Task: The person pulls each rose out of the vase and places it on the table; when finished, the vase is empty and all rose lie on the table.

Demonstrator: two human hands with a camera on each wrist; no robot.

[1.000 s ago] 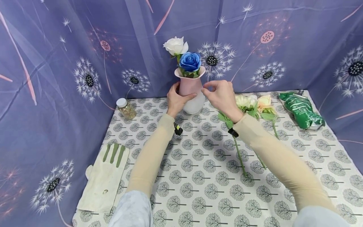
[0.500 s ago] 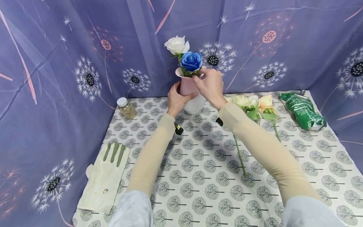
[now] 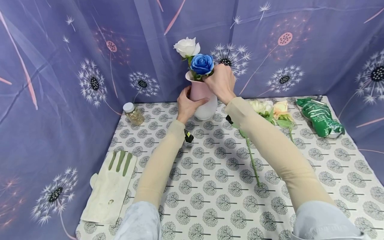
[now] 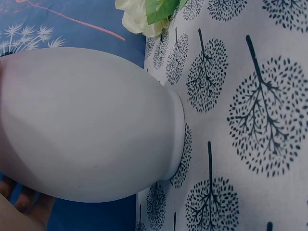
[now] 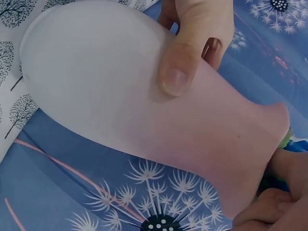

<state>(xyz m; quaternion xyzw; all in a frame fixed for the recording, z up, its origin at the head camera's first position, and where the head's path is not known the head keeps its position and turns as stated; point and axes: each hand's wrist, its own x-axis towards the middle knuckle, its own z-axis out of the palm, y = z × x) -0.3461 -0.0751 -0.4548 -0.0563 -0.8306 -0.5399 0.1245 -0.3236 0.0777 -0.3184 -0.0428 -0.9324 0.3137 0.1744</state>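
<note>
A pink-to-white vase [image 3: 198, 91] stands upright near the back curtain, its base on the cloth in the left wrist view. A white rose [image 3: 187, 47] and a blue rose [image 3: 202, 64] rise from its mouth, the white one higher. My left hand [image 3: 188, 105] grips the vase's side, the thumb across its front. At the flared rim, my right hand [image 3: 222, 81] pinches the blue rose just under its bloom. The right wrist view has those curled fingers [image 5: 267, 207] at the mouth; the stem inside the vase is hidden.
Cream and peach roses [image 3: 280, 108] lie right of the vase, a green stem [image 3: 253, 161] pointing toward me. A green packet [image 3: 321, 116] is at the far right. A lidded jar [image 3: 134, 115] and a pair of white gloves [image 3: 109, 193] are on the left.
My right hand has moved from beside the vase up and left to its mouth, fingers now under the blue rose. My left hand keeps its grip on the vase.
</note>
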